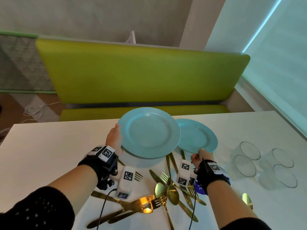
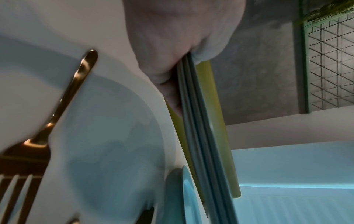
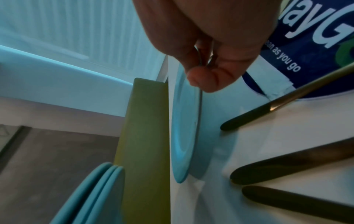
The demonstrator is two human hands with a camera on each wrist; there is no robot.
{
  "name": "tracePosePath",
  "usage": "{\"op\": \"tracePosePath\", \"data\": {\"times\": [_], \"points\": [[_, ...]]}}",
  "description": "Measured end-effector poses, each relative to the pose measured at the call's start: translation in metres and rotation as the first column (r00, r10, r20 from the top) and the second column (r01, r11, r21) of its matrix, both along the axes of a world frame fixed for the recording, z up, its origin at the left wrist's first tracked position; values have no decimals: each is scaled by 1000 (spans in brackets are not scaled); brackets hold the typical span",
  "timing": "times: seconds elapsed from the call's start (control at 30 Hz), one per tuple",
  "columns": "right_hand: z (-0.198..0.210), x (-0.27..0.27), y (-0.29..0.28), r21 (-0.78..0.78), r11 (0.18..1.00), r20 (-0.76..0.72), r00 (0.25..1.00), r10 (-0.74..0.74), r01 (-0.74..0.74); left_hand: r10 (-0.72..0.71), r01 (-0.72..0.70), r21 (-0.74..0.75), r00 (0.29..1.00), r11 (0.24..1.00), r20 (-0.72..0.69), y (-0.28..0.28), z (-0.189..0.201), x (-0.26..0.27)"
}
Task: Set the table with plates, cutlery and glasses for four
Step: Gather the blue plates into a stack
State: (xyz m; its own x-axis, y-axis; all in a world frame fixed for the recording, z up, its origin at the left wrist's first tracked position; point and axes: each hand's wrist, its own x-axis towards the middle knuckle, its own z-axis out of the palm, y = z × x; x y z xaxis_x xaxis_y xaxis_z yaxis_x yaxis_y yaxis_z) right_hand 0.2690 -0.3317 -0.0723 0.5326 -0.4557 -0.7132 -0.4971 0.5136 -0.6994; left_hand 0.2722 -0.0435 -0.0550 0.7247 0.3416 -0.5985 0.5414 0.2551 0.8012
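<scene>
My left hand (image 1: 114,138) grips the left rim of a stack of three light-blue plates (image 1: 149,132), held above the white table (image 1: 49,146). In the left wrist view the stack's edges (image 2: 193,106) show between thumb and fingers. My right hand (image 1: 199,155) pinches the near rim of a single light-blue plate (image 1: 197,136), low over the table to the right of the stack; the right wrist view shows this plate (image 3: 184,121) edge-on with the fingers (image 3: 203,78) on its rim. Gold cutlery (image 1: 166,188) lies heaped near the front edge. Several clear glasses (image 1: 249,151) stand at the right.
A green bench (image 1: 141,77) runs along the table's far side. A lone gold spoon (image 1: 247,200) lies at the front right. A blue printed sheet (image 3: 306,45) lies on the table under my right wrist. Bare tabletop stretches to the left and far right.
</scene>
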Motion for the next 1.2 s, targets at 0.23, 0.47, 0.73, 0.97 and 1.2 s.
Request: {"op": "tracePosePath", "data": {"times": [0.23, 0.47, 0.73, 0.97, 1.2], "points": [[16, -21, 22, -185, 961, 84, 971, 225, -207, -10, 14, -44, 995, 999, 99, 0, 14, -11], [34, -57, 77, -216, 910, 115, 917, 383, -353, -9, 16, -55, 991, 998, 135, 29, 20, -45], [19, -109, 152, -135, 898, 156, 886, 437, -420, -30, 14, 104, 988, 994, 154, 89, 18, -104], [-2, -150, 214, -45, 877, 118, 870, 479, -478, -96, 68, 462, 995, 884, 38, 153, 9, -153], [-16, -174, 285, -47, 816, 91, 811, 578, -576, -30, 56, 446, 998, 893, -63, 222, -13, -192]]}}
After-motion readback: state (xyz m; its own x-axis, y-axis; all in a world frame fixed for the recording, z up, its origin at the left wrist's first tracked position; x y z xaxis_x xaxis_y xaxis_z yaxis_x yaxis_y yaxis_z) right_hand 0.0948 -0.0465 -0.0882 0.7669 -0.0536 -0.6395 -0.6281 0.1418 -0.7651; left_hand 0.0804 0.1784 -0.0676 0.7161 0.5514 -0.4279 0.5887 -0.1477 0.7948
